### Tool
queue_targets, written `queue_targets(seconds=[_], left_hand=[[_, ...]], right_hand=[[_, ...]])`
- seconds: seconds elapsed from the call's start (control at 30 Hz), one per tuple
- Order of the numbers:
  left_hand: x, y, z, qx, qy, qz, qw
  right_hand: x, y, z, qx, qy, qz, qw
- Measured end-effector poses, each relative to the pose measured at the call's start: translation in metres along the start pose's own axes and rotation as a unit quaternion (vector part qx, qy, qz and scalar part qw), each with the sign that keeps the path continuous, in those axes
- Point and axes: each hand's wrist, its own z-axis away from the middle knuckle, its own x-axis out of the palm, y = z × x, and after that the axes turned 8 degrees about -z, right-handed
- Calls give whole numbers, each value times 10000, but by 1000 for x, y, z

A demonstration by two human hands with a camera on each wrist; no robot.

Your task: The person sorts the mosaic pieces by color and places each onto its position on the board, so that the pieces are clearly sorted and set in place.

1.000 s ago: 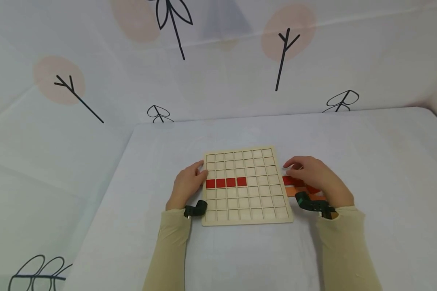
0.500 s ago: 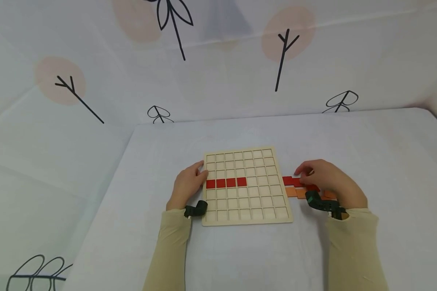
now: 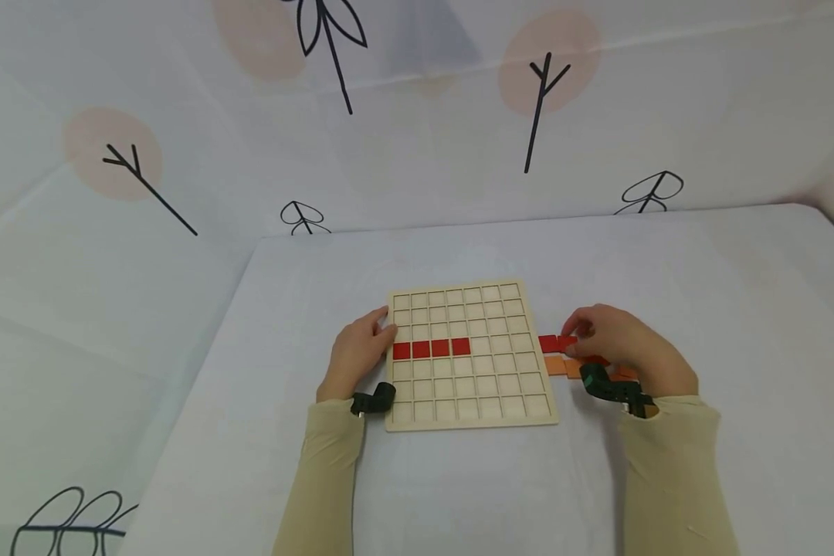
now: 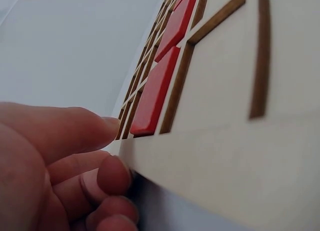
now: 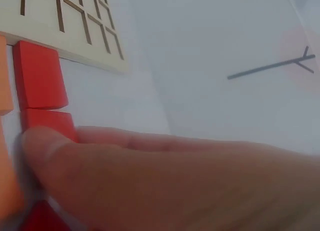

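Note:
A pale wooden grid board lies on the table, with several red square tiles filling the left part of one row. My left hand holds the board's left edge, thumb tip at the rim beside the first red tile and the other fingers curled against the side. Right of the board, my right hand pinches a second loose red tile between thumb and forefinger. That tile lines up against another red tile next to the board. Part of the pinched tile is hidden by the thumb.
A row of orange tiles lies nearer me, alongside the loose red ones and partly under my right wrist. Further red tiles sit below the hand. A patterned white cloth hangs behind the white table.
My right hand has moved right, away from the board's edge, then lowered its thumb and forefinger onto the second loose red tile. The left hand and the board have stayed put.

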Motion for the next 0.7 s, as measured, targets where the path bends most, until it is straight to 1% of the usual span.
queue_targets(seconds=[0.23,0.5,0.7], left_hand=[[0,-1,-1,-45,-11,6,10000],[-1,1,-2,-122,-107,26,9999],[0,0,-2,-89,-90,-2,9999]], right_hand=[[0,1,-3,-106,257,282,9992],[-1,0,-3,-134,333,174,9992],[-2,0,-1,-79,300,87,9995]])
